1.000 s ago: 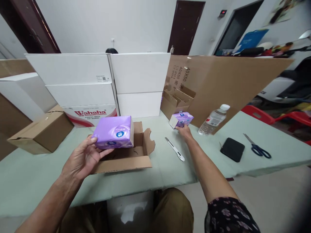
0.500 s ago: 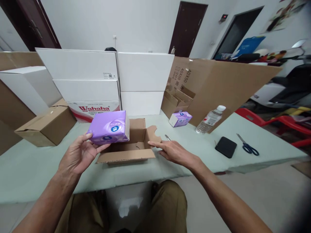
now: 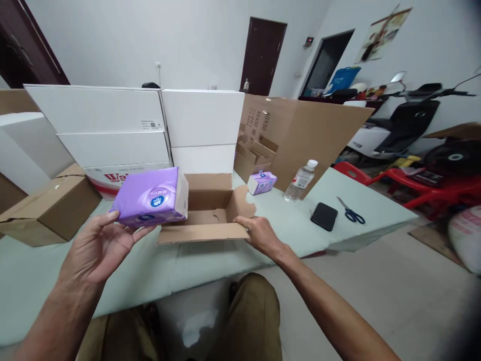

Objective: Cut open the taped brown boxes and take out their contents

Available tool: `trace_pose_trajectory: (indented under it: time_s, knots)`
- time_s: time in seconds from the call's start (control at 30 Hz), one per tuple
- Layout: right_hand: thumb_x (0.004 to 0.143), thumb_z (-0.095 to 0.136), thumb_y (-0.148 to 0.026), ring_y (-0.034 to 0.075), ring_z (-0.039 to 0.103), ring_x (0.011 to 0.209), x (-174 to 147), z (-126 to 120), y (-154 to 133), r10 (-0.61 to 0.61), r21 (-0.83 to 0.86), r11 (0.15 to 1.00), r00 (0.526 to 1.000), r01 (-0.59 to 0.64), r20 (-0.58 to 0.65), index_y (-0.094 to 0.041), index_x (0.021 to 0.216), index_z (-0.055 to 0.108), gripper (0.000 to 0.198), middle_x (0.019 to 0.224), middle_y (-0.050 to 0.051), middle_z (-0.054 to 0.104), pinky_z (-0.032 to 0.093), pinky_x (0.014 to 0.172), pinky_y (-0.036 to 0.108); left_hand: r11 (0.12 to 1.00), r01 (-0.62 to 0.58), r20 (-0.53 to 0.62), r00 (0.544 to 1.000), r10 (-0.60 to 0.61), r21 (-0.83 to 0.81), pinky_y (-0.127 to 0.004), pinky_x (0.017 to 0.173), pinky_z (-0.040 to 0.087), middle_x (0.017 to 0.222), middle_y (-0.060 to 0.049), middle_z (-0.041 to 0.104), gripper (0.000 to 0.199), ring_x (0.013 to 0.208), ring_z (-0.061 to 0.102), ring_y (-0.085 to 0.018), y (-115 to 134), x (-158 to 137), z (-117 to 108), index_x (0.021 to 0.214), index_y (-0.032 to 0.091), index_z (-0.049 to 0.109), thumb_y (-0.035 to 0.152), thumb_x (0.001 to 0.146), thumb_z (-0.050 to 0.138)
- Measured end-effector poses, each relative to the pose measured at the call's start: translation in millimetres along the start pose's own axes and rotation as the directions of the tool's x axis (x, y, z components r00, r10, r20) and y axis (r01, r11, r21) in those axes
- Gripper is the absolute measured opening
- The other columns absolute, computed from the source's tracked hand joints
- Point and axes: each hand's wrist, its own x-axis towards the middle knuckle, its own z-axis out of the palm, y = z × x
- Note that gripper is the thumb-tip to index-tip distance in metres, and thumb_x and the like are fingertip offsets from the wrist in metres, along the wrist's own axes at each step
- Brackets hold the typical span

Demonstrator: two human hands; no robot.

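Note:
My left hand [image 3: 101, 245] grips a purple pack of tissues [image 3: 145, 198] from below and its left side, thumb on the near corner. The pack is held up, tilted, just left of an open cardboard box [image 3: 205, 233] and covers part of its left end. The box's bottom shows bare between its raised flaps. My right hand [image 3: 259, 233] is closed on the box's right front corner, near a flap with a curved cut-out. A second purple tissue pack [image 3: 263, 183] lies on the table behind the box, to the right.
On the green-covered table [image 3: 203, 265] are a water bottle [image 3: 300, 180], a black flat object [image 3: 323, 216] and scissors [image 3: 351, 210]. A closed brown carton [image 3: 52, 205] stands at left. White boxes [image 3: 203, 118] and a tall cardboard panel [image 3: 304, 135] line the back.
My right hand has gone from touching the right flap to gripping the box corner. The tissue pack, still in my left hand, is farther left of the box. The view has turned right.

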Motion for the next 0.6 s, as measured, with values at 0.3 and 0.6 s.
trace_pose_trajectory:
  time_s: [0.3, 0.6]
  knots:
    - [0.096, 0.055, -0.039, 0.026, 0.071, 0.074, -81, -31, 97, 0.518, -0.136, 0.812, 0.809, -0.567, -0.278, -0.025, 0.102, 0.077, 0.027, 0.081, 0.008, 0.079, 0.036, 0.061, 0.031, 0.99, 0.127, 0.036, 0.992, -0.125, -0.057, -0.064, 0.095, 0.06, 0.122, -0.012, 0.076, 0.037, 0.116, 0.07, -0.036, -30, 6, 8, 0.109, 0.02, 0.072, 0.011, 0.073, 0.071]
    - [0.103, 0.044, -0.039, 0.03, 0.074, 0.096, -67, -14, 111, 0.734, -0.221, 0.64, 0.67, -0.736, -0.108, -0.021, 0.11, 0.073, 0.035, 0.103, 0.016, 0.078, 0.042, 0.068, 0.033, 0.928, 0.372, 0.009, 0.928, -0.372, -0.034, -0.054, 0.081, 0.066, 0.097, -0.007, 0.076, 0.012, 0.088, 0.074, -0.026, -96, -2, 7, 0.083, 0.016, 0.066, 0.009, 0.075, 0.071]
